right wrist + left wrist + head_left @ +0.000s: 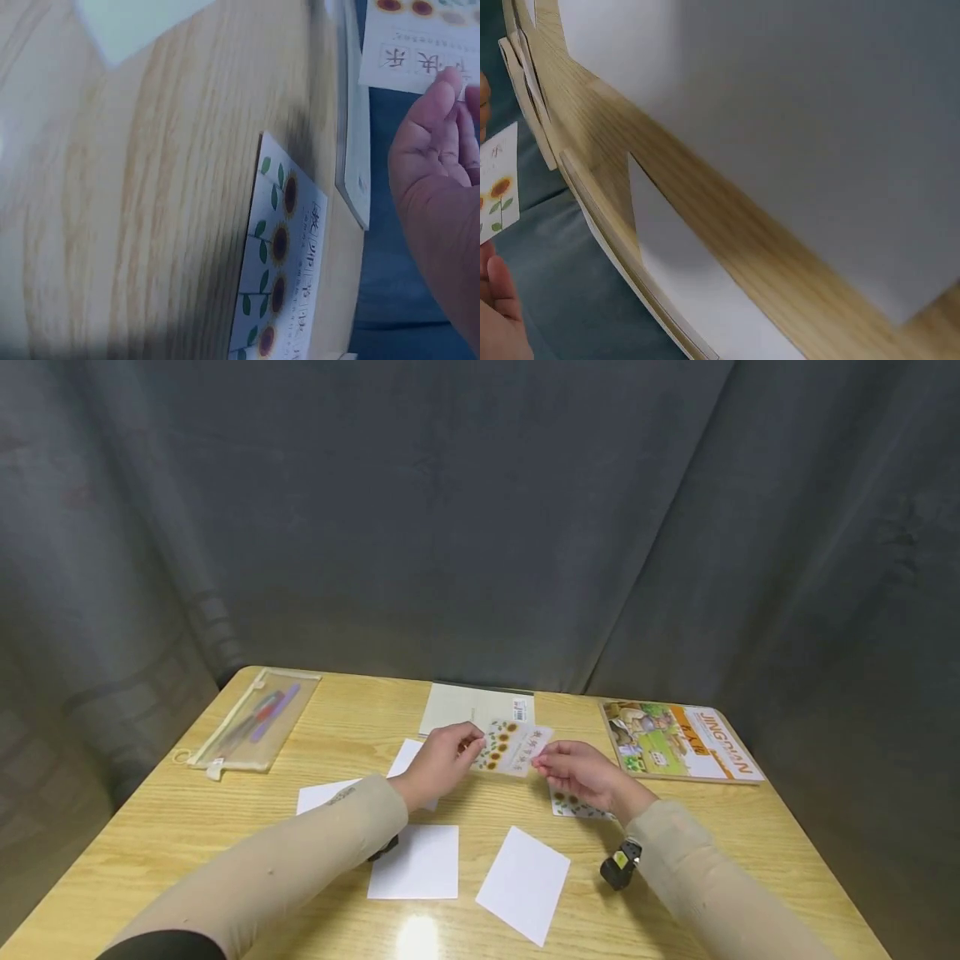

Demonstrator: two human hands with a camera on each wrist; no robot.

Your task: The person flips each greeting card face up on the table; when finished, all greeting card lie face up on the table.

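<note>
Between both hands a sunflower card [513,747] with printed characters is held up above the table. My left hand [442,760] pinches its left edge, and my right hand [581,770] pinches its right edge; the right wrist view shows thumb and finger on the card's [409,52] lettered end. Beneath the right hand lies a second sunflower card [277,262], partly hidden by that hand in the head view. Several white cards lie face up blank nearby: one card [415,862] near the left wrist, another card [525,885] at the front centre, others partly covered by the left arm.
At the back centre lies a pale notebook [457,706] with a barcode label. A zip pouch [281,718] holding pens is at the left. On the right rests a colourful book [678,742]. Dark curtains [420,527] hang behind the wooden table [780,852].
</note>
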